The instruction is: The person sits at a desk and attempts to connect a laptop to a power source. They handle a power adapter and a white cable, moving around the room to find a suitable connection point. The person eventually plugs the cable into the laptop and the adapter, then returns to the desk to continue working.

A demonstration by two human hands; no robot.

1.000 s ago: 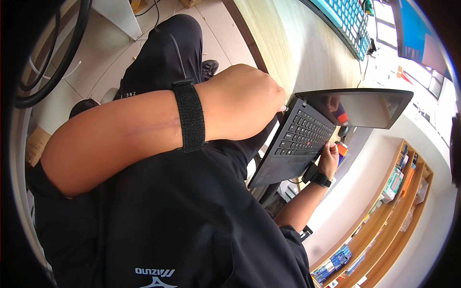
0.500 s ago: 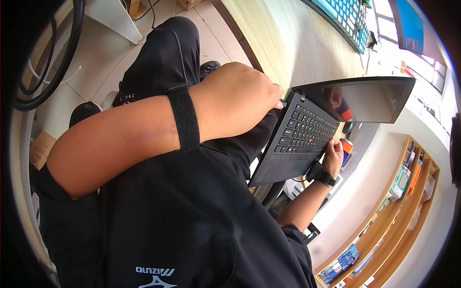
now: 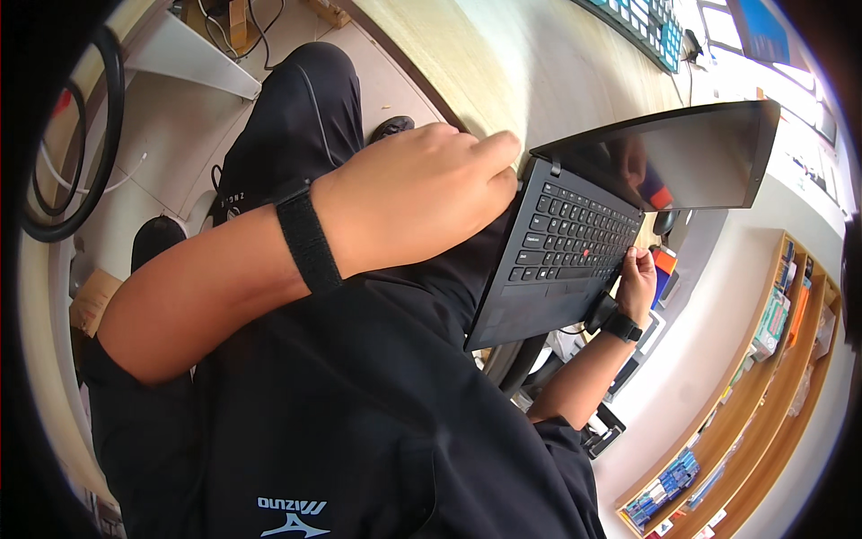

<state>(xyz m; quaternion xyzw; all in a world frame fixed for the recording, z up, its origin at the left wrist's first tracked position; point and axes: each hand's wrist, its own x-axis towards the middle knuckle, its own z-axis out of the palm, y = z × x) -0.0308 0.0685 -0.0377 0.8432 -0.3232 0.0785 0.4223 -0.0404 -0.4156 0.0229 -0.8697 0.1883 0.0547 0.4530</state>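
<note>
A black laptop (image 3: 575,242) sits opened out at an angle, its dark screen (image 3: 691,162) raised and its front part reaching past the desk edge toward my lap. My left hand (image 3: 422,193), wearing a black wrist strap (image 3: 310,238), is at the laptop's left side near the hinge. Its fingers are curled together; whatever is in them is hidden behind the hand. On the opposite side, my right hand (image 3: 637,278) grips the laptop's right edge, thumb uppermost. A black band with a dark box-like piece (image 3: 606,314) is on that wrist.
The wooden desk (image 3: 458,58) carries a blue-and-white keyboard (image 3: 642,27) and a dark mouse (image 3: 664,222). An orange-and-blue object (image 3: 663,268) lies beyond my right hand. A wooden shelf (image 3: 745,395) stands at right. Black cable loops (image 3: 112,135) hang at far left.
The view has shifted slightly. My left hand's index finger has lifted and straightened somewhat beside the laptop's hinge corner. My right hand remains at the laptop's right edge.
</note>
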